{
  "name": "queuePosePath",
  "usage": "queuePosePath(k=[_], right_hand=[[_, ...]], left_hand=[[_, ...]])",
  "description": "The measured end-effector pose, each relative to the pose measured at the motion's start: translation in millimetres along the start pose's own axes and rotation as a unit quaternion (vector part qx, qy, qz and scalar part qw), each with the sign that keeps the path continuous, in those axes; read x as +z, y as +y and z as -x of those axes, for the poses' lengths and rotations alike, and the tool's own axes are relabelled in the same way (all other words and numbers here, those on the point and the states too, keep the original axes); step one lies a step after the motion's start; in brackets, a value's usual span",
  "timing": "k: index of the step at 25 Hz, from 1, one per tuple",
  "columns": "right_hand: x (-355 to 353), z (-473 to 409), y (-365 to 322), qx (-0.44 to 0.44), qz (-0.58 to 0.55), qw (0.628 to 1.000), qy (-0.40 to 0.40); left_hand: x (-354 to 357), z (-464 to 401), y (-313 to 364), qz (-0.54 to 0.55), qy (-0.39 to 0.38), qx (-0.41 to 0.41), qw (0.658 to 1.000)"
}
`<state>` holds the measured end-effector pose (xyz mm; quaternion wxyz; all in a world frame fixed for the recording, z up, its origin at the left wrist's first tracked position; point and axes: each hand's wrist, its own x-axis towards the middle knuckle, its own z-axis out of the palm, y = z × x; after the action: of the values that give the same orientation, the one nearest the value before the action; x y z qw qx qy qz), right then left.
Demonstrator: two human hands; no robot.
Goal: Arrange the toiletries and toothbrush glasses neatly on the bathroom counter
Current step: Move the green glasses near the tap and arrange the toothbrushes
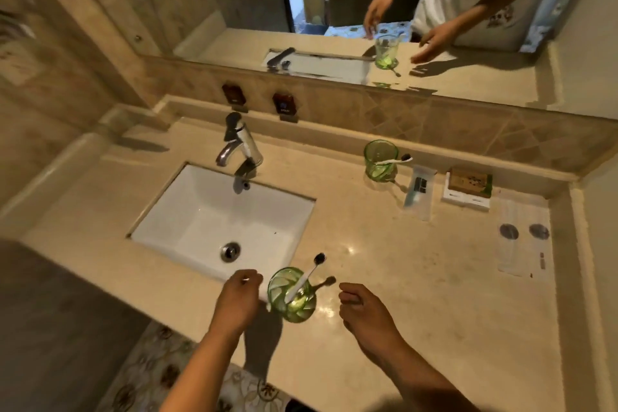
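A green glass [291, 295] stands near the counter's front edge, right of the sink, with a white toothbrush [306, 276] leaning in it. My left hand [238, 298] hovers just left of it, fingers curled, holding nothing. My right hand [363, 309] is a little to its right, fingers loosely curled and apart from the glass. A second green glass [380, 160] with a toothbrush [394, 160] stands by the back wall. Right of it lie a clear packet [418, 191], a soap box on a white dish [468, 186] and a flat sachet [523, 234].
The white sink [214, 221] with a chrome tap [240, 147] takes up the counter's left half. A mirror [334, 10] runs along the back wall. The beige counter [418, 278] ends at a side wall on the right. A patterned mat [174, 378] lies on the floor below.
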<state>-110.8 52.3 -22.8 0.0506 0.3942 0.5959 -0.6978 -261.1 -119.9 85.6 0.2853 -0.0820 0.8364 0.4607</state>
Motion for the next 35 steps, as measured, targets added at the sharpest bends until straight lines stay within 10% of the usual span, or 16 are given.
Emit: queuePosePath(k=[10,25,35], right_hand=[[46,-2,-12,0.008,-0.082,0.995,-0.053],[114,4,-53,-0.037,-0.065,0.981,0.180],[105,-70,-130,-0.074,-0.056,0.955,0.280]], left_hand=[[12,14,-51,0.093,-0.062,-0.057,0.992],[-30,-69,-44,-0.002,-0.291,0.099,0.952],[9,-151,77,-0.018,-0.271,0.159,0.949]])
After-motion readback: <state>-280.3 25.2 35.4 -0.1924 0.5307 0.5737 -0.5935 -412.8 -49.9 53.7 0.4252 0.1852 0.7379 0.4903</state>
